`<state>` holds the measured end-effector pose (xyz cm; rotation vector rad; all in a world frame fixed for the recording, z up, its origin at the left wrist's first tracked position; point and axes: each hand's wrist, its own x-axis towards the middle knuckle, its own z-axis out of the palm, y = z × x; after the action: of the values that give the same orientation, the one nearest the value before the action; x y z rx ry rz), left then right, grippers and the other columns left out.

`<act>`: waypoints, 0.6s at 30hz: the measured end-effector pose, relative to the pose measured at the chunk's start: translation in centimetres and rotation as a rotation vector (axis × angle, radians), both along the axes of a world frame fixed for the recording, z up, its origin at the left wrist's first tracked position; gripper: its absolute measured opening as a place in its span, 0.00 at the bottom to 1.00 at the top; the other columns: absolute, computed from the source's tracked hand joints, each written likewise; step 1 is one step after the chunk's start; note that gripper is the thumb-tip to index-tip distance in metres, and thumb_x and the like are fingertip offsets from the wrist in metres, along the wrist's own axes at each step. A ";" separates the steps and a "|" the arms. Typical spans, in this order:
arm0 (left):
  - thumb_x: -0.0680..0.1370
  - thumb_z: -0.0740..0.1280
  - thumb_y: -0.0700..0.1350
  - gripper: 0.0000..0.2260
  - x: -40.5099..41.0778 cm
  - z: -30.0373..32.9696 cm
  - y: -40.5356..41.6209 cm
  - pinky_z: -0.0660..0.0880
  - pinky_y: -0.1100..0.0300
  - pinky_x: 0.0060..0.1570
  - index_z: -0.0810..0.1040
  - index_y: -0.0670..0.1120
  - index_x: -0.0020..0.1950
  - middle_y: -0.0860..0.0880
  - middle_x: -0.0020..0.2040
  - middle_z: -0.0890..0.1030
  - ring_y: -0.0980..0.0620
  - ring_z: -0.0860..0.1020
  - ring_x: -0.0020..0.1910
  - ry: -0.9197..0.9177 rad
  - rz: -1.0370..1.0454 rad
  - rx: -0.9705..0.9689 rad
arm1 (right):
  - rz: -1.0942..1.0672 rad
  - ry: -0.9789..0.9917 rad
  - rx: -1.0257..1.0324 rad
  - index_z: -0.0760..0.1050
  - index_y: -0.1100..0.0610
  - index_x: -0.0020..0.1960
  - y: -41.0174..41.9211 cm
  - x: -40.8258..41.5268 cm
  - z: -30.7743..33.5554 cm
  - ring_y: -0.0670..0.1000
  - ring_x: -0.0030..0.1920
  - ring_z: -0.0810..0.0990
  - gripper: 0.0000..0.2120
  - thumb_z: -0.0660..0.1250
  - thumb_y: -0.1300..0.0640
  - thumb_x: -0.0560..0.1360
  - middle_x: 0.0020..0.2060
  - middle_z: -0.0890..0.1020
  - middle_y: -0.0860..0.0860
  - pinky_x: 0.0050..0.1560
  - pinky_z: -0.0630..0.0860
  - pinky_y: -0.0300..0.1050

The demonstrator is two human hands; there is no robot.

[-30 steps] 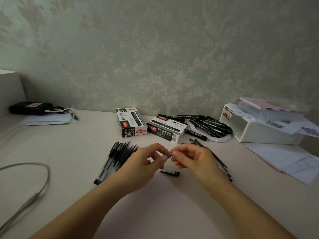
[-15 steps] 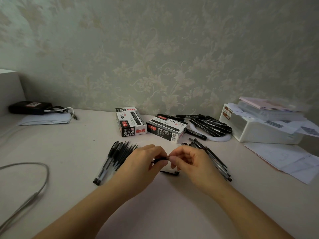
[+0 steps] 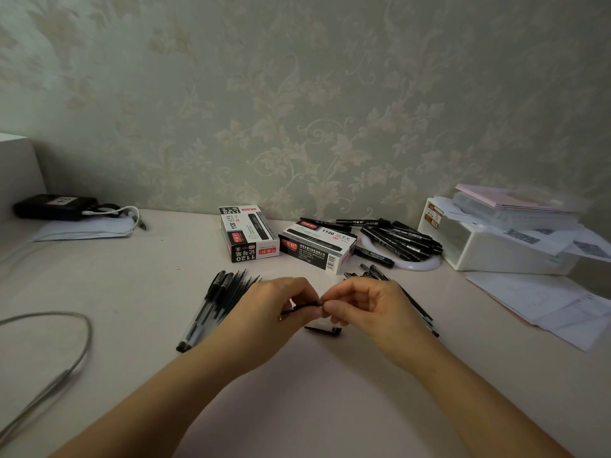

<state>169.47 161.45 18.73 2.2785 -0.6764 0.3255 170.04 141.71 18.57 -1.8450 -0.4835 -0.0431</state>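
Observation:
My left hand [image 3: 264, 312] and my right hand [image 3: 367, 309] meet over the middle of the table. Between them is a thin black pen [image 3: 302, 307]; my left fingers curl round its body and my right fingertips pinch its end. Most of the pen is hidden by the hands. A black pen cap [image 3: 324, 329] lies on the table just below my right fingers. A row of uncapped pens [image 3: 215, 305] lies left of my left hand. More dark pens [image 3: 416, 305] lie behind my right hand.
Two black-and-white pen boxes [image 3: 248, 239] [image 3: 317, 247] stand at the back. Black markers [image 3: 400, 241] lie on a white ring. A white box [image 3: 496, 249] with papers is at right, loose sheets [image 3: 545, 302] beside it. A grey cable [image 3: 62, 352] loops at left.
Both hands stayed together over the table. The black pen between the fingertips became more visible, and the hands shifted slightly while working on it. The cap stayed on the table.

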 end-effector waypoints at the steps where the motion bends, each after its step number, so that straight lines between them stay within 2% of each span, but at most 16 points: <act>1: 0.76 0.69 0.51 0.01 -0.1 0.1 -0.1 0.70 0.70 0.38 0.79 0.56 0.45 0.60 0.38 0.79 0.60 0.76 0.39 -0.038 0.009 0.001 | -0.002 0.004 0.000 0.83 0.56 0.47 0.1 -0.1 0.0 0.48 0.38 0.84 0.05 0.73 0.56 0.73 0.37 0.86 0.52 0.41 0.77 0.35; 4: 0.75 0.70 0.50 0.02 -0.3 0.1 -0.3 0.69 0.71 0.38 0.79 0.54 0.46 0.59 0.40 0.78 0.61 0.75 0.39 -0.104 0.035 0.007 | -0.074 -0.076 -0.118 0.81 0.54 0.43 0.5 -0.3 -0.2 0.46 0.35 0.83 0.13 0.67 0.44 0.73 0.34 0.85 0.50 0.36 0.76 0.34; 8: 0.75 0.71 0.48 0.02 -0.3 0.0 -0.4 0.69 0.73 0.37 0.79 0.52 0.45 0.57 0.40 0.79 0.63 0.74 0.38 -0.115 0.043 -0.017 | -0.134 -0.165 -0.228 0.79 0.52 0.40 0.8 -0.4 -0.5 0.46 0.34 0.81 0.20 0.59 0.39 0.76 0.33 0.83 0.48 0.40 0.79 0.45; 11: 0.75 0.71 0.49 0.03 -0.2 -0.1 -0.1 0.69 0.73 0.38 0.79 0.52 0.46 0.58 0.41 0.79 0.63 0.75 0.40 -0.107 0.070 -0.011 | -0.098 -0.117 -0.205 0.79 0.47 0.46 0.6 -0.1 -0.6 0.46 0.40 0.82 0.08 0.66 0.44 0.77 0.40 0.83 0.45 0.43 0.80 0.44; 13: 0.75 0.71 0.49 0.02 -0.2 -0.1 0.0 0.69 0.72 0.38 0.79 0.52 0.46 0.58 0.41 0.79 0.63 0.75 0.40 -0.102 0.067 -0.019 | -0.072 -0.107 -0.196 0.79 0.47 0.46 0.4 0.1 -0.6 0.47 0.40 0.82 0.02 0.69 0.50 0.77 0.39 0.83 0.45 0.43 0.80 0.45; 15: 0.75 0.71 0.48 0.02 -0.2 0.0 -0.1 0.69 0.72 0.38 0.79 0.52 0.45 0.58 0.41 0.78 0.62 0.75 0.39 -0.099 0.049 -0.027 | -0.057 -0.094 -0.194 0.79 0.49 0.44 0.4 0.0 -0.7 0.47 0.38 0.81 0.07 0.67 0.48 0.77 0.36 0.83 0.47 0.43 0.79 0.43; 18: 0.75 0.71 0.48 0.03 -0.3 0.0 -0.2 0.69 0.72 0.37 0.79 0.52 0.45 0.58 0.40 0.78 0.60 0.75 0.39 -0.102 0.036 -0.027 | -0.074 -0.104 -0.197 0.78 0.51 0.39 0.5 -0.1 -0.6 0.49 0.35 0.80 0.19 0.60 0.37 0.75 0.33 0.82 0.49 0.40 0.78 0.44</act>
<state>169.14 161.22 18.68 2.2631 -0.6785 0.4675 169.92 142.23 17.96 -2.0612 -0.5063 -0.1465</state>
